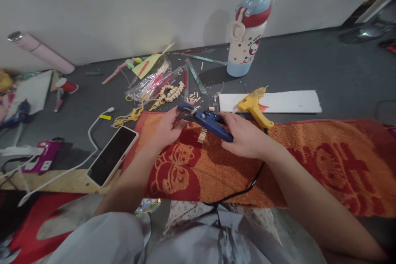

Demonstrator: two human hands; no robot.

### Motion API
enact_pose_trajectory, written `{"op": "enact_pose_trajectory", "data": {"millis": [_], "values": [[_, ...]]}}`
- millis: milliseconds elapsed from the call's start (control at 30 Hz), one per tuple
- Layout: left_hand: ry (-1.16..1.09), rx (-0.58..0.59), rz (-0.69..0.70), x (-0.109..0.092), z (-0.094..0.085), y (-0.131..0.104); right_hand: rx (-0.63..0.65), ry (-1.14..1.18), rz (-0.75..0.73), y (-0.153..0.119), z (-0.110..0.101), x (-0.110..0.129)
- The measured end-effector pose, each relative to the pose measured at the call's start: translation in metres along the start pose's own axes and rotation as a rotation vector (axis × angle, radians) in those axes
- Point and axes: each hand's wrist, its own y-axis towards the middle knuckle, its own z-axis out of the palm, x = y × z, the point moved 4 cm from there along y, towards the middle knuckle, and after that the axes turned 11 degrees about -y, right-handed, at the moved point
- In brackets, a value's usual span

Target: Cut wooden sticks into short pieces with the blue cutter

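My right hand (246, 135) is wrapped around the handles of blue cutting shears (208, 122), which lie at a slant above the orange towel (235, 177). At the head of the shears, my left hand (168, 128) has its fingers curled in. The tool partly hides those fingertips, so what they pinch is unclear. A small pale wooden piece (194, 111) shows at the jaws. Just below the shears, a short row of little wooden sticks (202, 135) rests on the towel. More cut bits (194, 97) are scattered on the dark table beyond.
A yellow glue gun (254, 106) lies across a white strip (291, 102), its black cord (247, 189) crossing the towel. Behind stands a water bottle (248, 45). To the left are a phone (113, 156), a white cable (90, 136) and yellow string with pale pieces (173, 92).
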Motion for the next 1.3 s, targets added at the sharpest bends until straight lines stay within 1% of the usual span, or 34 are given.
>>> {"op": "enact_pose_trajectory", "data": {"millis": [100, 200, 333, 467, 533, 633, 733, 800, 867, 967, 1100, 1200, 1300], "values": [[0.009, -0.010, -0.018, 0.0012, 0.0008, -0.0008, 0.017, 0.019, -0.007, -0.0005, -0.0007, -0.0005], [0.012, -0.034, -0.003, 0.0016, 0.0004, -0.0014, 0.034, 0.023, -0.009, -0.0005, -0.0007, -0.0016], [-0.051, -0.011, 0.003, 0.0024, 0.0017, -0.0010, 0.054, 0.029, -0.020, -0.0005, 0.0007, -0.0028], [-0.066, -0.044, 0.042, 0.0024, 0.0012, -0.0006, 0.025, 0.013, -0.020, -0.0002, 0.0018, -0.0023], [-0.031, -0.046, 0.019, 0.0035, 0.0021, -0.0012, -0.009, -0.024, 0.003, 0.0004, 0.0018, -0.0018], [0.107, -0.074, -0.039, 0.0042, 0.0027, -0.0033, -0.052, -0.092, 0.046, 0.0012, 0.0018, -0.0011], [0.249, -0.105, -0.040, 0.0006, 0.0022, -0.0049, -0.063, -0.093, 0.056, 0.0015, 0.0024, 0.0001], [0.271, -0.087, -0.038, -0.0022, 0.0025, -0.0048, -0.057, -0.071, 0.044, 0.0014, 0.0029, 0.0009], [0.220, -0.050, -0.046, -0.0041, 0.0033, -0.0040, -0.049, -0.050, 0.036, 0.0013, 0.0033, 0.0013], [0.038, -0.013, -0.082, -0.0045, 0.0042, -0.0034, -0.041, -0.020, 0.034, 0.0013, 0.0039, 0.0009], [-0.182, -0.006, -0.194, -0.0008, 0.0039, -0.0052, -0.029, 0.008, 0.014, 0.0011, 0.0051, -0.0006], [-0.264, 0.009, -0.218, -0.0007, 0.0029, -0.0068, -0.024, 0.036, -0.010, 0.0008, 0.0052, -0.0020], [-0.279, 0.021, -0.210, -0.0011, 0.0024, -0.0068, -0.008, 0.053, -0.023, 0.0007, 0.0046, -0.0028]]}}
